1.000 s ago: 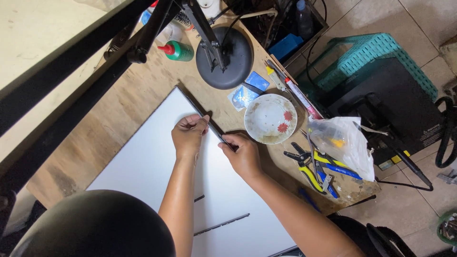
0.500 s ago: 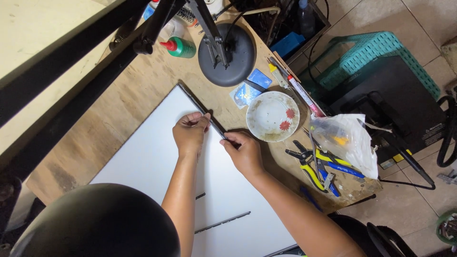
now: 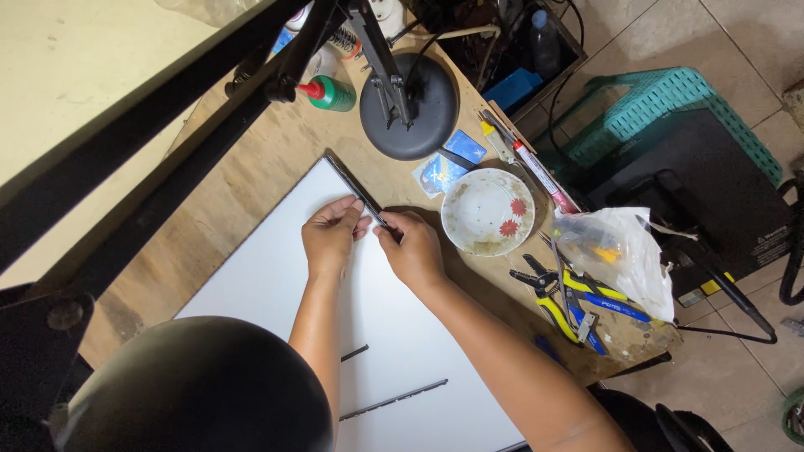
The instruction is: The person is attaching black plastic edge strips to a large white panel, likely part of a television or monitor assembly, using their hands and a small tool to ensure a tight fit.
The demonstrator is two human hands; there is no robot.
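Observation:
A large white panel (image 3: 276, 276) lies flat on the wooden table (image 3: 251, 167). Along its far right edge runs a thin dark strip (image 3: 347, 181). My left hand (image 3: 331, 234) and my right hand (image 3: 410, 247) meet at that edge, fingertips pinched on the strip at about its middle. Two more loose dark strips, a short one (image 3: 354, 352) and a long one (image 3: 394, 399), rest on the panel nearer to me. My head hides the panel's near left part.
A white dish with red flowers (image 3: 487, 211) sits right of my hands. Pliers with yellow and blue handles (image 3: 569, 301), a plastic bag (image 3: 615, 251), a round black lamp base (image 3: 410, 105) and a green glue bottle (image 3: 329, 92) ring the panel. A teal crate (image 3: 662, 109) stands off the table.
Both hands stay on the strip at the panel's edge. The fingers have closed tighter together, and the view has shifted slightly.

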